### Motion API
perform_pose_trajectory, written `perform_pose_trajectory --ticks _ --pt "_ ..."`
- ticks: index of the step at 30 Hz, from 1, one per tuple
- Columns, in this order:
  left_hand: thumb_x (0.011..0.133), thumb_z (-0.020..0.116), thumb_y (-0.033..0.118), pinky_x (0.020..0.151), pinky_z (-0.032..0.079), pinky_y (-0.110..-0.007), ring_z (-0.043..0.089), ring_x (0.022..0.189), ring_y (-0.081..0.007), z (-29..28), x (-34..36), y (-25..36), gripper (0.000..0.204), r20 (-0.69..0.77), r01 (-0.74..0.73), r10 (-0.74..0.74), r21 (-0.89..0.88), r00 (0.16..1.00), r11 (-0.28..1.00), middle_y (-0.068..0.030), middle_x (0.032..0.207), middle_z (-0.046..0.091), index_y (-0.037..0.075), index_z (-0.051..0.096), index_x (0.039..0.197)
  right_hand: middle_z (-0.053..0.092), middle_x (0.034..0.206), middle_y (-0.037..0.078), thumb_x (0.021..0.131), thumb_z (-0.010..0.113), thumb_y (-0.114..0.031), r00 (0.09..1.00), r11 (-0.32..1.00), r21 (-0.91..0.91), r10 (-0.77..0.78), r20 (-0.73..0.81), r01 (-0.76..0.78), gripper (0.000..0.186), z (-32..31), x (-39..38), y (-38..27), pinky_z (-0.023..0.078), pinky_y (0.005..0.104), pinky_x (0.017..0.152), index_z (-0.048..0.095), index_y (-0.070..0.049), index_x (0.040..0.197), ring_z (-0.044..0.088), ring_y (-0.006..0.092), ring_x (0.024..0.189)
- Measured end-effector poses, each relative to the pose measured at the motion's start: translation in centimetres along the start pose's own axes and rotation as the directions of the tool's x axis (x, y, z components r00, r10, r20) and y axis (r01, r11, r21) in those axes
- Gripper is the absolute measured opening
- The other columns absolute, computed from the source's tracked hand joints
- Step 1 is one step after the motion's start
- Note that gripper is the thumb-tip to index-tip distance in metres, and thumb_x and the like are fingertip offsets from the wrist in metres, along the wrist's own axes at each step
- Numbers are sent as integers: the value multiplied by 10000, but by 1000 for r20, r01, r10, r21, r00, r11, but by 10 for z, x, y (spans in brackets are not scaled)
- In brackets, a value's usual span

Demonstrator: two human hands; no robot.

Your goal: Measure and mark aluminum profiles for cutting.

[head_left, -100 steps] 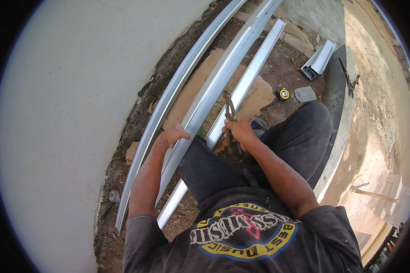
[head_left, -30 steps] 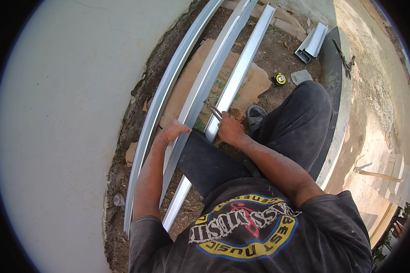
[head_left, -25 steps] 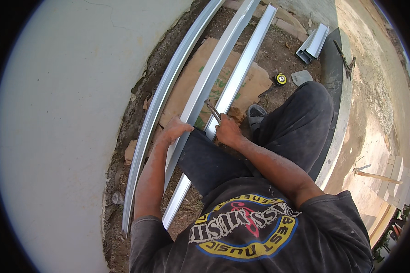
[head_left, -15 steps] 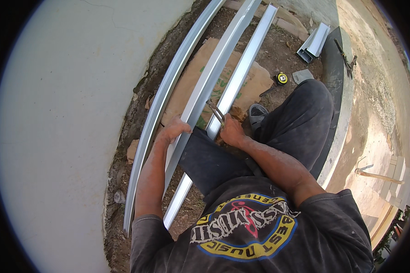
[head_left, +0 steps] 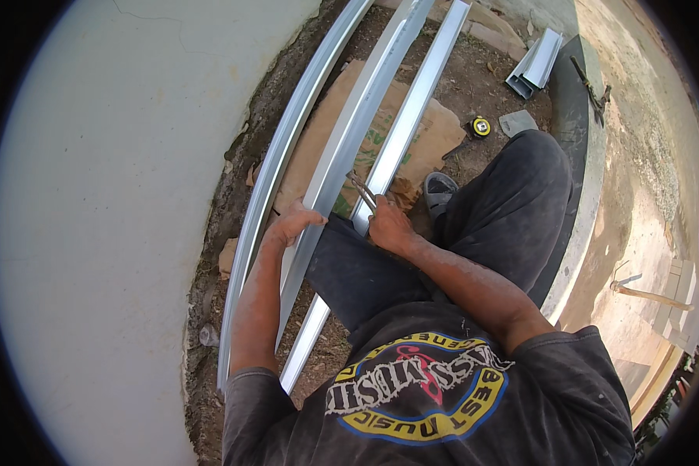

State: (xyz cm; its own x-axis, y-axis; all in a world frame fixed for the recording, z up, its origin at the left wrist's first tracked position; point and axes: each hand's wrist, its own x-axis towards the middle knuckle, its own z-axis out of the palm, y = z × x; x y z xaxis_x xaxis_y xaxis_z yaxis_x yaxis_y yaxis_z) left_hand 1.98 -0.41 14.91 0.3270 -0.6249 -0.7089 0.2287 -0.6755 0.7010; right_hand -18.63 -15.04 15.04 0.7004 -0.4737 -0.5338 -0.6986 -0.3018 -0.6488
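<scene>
Where rails [head_left: 365,101] pass, paper [head_left: 433,140] (brown) lies beneath.

At five o'clock I wear a faded black T-shirt [head_left: 429,377] with short sleeves [head_left: 250,392], printed with a blue-edged yellow ring [head_left: 426,430], white lettering and a red motif. Dusty dark trousers [head_left: 509,210], three o'clock; grey sandal [head_left: 438,189], two.

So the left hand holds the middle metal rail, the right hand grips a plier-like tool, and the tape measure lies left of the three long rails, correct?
Not quite: in the head view, the tape measure lies right of the three long rails. The left hand does hold the middle metal rail, and the right hand the plier-like tool.
</scene>
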Motion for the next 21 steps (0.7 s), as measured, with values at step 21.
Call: perform_pose_trajectory --ticks 21 --pt "563 727 155 778 475 -322 589 904 -234 -27 12 -8 625 172 34 -16 -100 985 994 -139 1004 623 -63 611 1137 632 958 340 845 444 -7 974 973 -60 -225 -17 224 285 3 11 32 471 551 858 489 101 1105 608 519 956"
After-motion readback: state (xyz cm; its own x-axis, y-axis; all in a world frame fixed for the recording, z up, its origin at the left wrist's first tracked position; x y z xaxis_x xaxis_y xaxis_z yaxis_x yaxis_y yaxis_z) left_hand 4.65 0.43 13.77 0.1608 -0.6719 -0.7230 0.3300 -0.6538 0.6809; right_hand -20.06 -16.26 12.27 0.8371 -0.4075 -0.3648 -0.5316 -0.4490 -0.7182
